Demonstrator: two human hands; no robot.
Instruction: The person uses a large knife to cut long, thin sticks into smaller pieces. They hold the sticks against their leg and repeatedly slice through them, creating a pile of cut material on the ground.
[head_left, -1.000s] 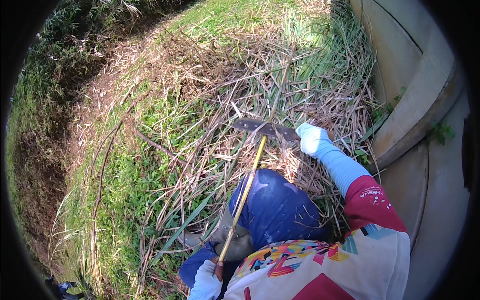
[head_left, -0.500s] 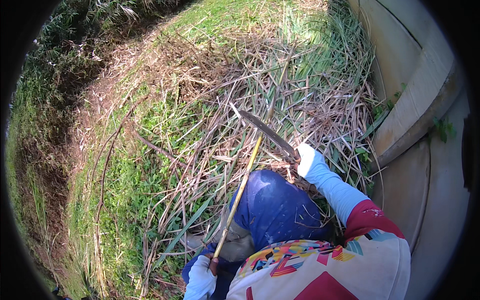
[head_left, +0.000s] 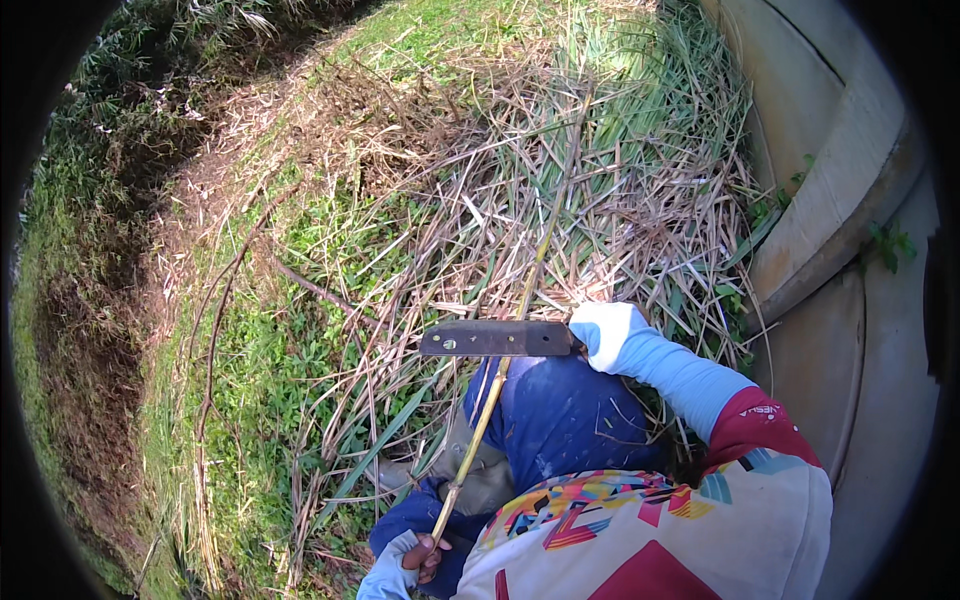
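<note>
Nearest, at the lower edge, the left hand point(head_left: 426, 558) grips the near end of a thin yellow stalk point(head_left: 476, 440). The stalk slants up beside the blue-clad knee point(head_left: 560, 410), over a grey boot point(head_left: 482, 488). Above the knee, the right hand point(head_left: 604, 334) is clenched around the handle of a broad dark knife point(head_left: 490, 339), whose blade lies across the stalk; whether they touch cannot be told. The step looks like trimming or scraping the stalk. A next stroke would call for a steady left grip and an edge kept off the knee, the likeliest obstacle. Beyond, the stalk's thin far end runs over dry leaves point(head_left: 655, 225), which could snag it. A brown branch point(head_left: 228, 285) lies to the left, a concrete wall point(head_left: 835, 215) hems the right, and dark bushes point(head_left: 130, 105) stand farthest off.
</note>
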